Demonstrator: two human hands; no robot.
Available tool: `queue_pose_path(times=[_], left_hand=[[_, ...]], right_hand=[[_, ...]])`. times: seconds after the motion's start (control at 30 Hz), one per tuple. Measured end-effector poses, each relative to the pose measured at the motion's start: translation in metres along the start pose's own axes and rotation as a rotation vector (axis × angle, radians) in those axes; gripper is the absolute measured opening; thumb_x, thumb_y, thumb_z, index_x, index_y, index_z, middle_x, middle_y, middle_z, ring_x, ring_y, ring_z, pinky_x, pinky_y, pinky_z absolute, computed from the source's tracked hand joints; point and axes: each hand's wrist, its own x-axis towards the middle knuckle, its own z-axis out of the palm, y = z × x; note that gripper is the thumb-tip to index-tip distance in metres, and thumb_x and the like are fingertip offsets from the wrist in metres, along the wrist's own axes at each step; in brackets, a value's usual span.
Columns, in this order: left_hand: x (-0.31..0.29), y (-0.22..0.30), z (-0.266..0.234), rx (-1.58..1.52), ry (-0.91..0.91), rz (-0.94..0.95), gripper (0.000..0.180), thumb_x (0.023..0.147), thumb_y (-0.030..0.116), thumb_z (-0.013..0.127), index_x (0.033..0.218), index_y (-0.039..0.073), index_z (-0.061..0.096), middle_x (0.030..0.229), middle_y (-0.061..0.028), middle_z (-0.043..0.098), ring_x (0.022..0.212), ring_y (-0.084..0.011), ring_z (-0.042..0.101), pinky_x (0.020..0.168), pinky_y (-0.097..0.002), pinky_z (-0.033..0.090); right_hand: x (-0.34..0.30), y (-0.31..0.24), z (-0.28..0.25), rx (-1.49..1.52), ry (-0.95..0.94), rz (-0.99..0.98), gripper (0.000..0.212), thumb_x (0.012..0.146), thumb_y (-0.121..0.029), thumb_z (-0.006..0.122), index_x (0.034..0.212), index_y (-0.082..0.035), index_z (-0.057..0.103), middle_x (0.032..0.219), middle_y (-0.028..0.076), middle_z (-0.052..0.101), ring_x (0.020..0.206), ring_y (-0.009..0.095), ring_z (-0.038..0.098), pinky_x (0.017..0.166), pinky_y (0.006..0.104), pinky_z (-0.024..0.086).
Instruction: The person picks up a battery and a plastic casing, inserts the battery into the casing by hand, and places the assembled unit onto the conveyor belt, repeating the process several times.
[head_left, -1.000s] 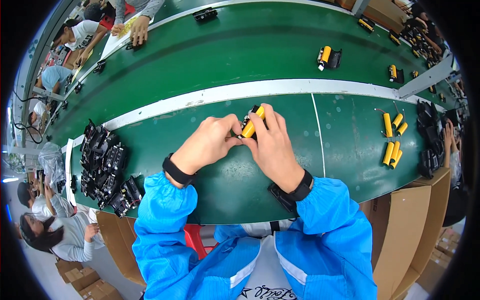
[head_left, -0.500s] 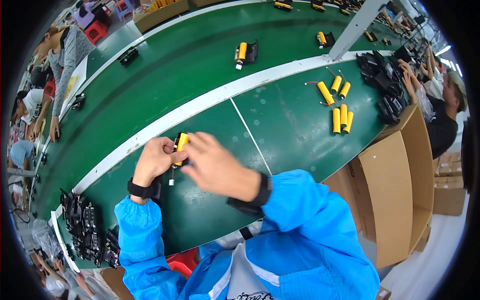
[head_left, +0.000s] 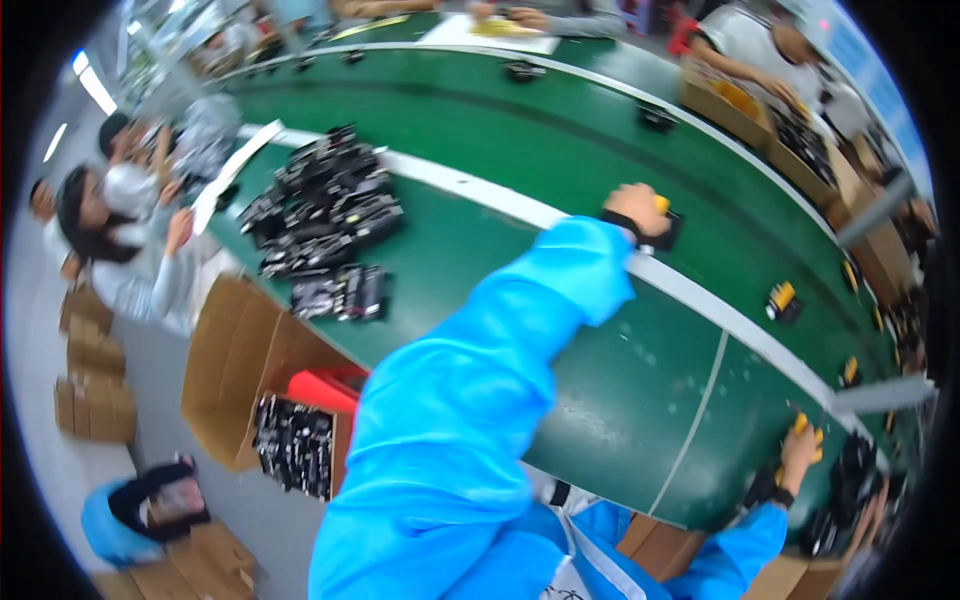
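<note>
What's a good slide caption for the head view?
Left hand at a black housing beyond the white strip, right hand at yellow cylinders.

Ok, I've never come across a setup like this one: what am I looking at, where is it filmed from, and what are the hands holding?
There is no machine here: a person in blue sleeves works bare-handed. A wide fisheye camera on their head looks down, so straight edges bend near the rim.

The left hand reaches over the white strip onto a black casing with a yellow cylinder. The right hand is among yellow cylinders at the far right. Blur hides whether either hand grips anything.

On the green table, a pile of black parts lies to the left. Other people sit around.
</note>
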Motion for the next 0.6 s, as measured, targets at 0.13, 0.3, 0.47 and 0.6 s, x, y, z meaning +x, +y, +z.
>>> queue_pose_path(times=[0.13, 0.3, 0.47, 0.6], left_hand=[[-0.036, 0.021, -0.015, 0.174, 0.032, 0.125, 0.046, 0.084, 0.042, 0.066, 0.098, 0.0, 0.07, 0.095, -0.0234, 0.069, 0.092, -0.0368, 0.068, 0.081, -0.0457, 0.055], [-0.182, 0.003, -0.146, 0.418, 0.025, 0.246, 0.03, 0.082, 0.033, 0.063, 0.077, 0.004, 0.071, 0.076, -0.0168, 0.069, 0.074, -0.034, 0.069, 0.069, -0.0444, 0.054], [-0.274, -0.14, -0.201, 0.973, 0.409, -0.169, 0.067, 0.072, 0.056, 0.075, 0.097, -0.003, 0.056, 0.09, -0.019, 0.063, 0.086, -0.0333, 0.059, 0.073, -0.0452, 0.046], [-0.298, -0.182, -0.185, 0.889, 0.266, -0.42, 0.082, 0.071, 0.057, 0.076, 0.114, -0.007, 0.051, 0.099, -0.0186, 0.062, 0.099, -0.0367, 0.055, 0.081, -0.046, 0.042]], right_hand=[[0.006, -0.014, -0.017, 0.047, 0.14, -0.158, 0.025, 0.093, -0.016, 0.059, 0.106, 0.006, 0.057, 0.102, 0.026, 0.061, 0.094, 0.041, 0.058, 0.081, 0.0476, 0.047], [-0.026, -0.071, -0.09, 1.193, 0.131, 0.006, 0.023, 0.099, -0.011, 0.053, 0.115, 0.004, 0.056, 0.094, 0.012, 0.058, 0.083, 0.021, 0.053, 0.075, 0.0364, 0.044], [-0.044, -0.118, -0.095, 1.854, -0.272, -0.085, 0.026, 0.102, -0.015, 0.048, 0.122, 0.001, 0.052, 0.084, 0.004, 0.049, 0.072, 0.013, 0.046, 0.067, 0.0292, 0.038], [-0.067, -0.213, -0.153, 2.074, -0.537, 0.099, 0.023, 0.104, -0.023, 0.044, 0.113, -0.003, 0.05, 0.074, 0.001, 0.041, 0.066, 0.012, 0.04, 0.066, 0.0271, 0.035]])
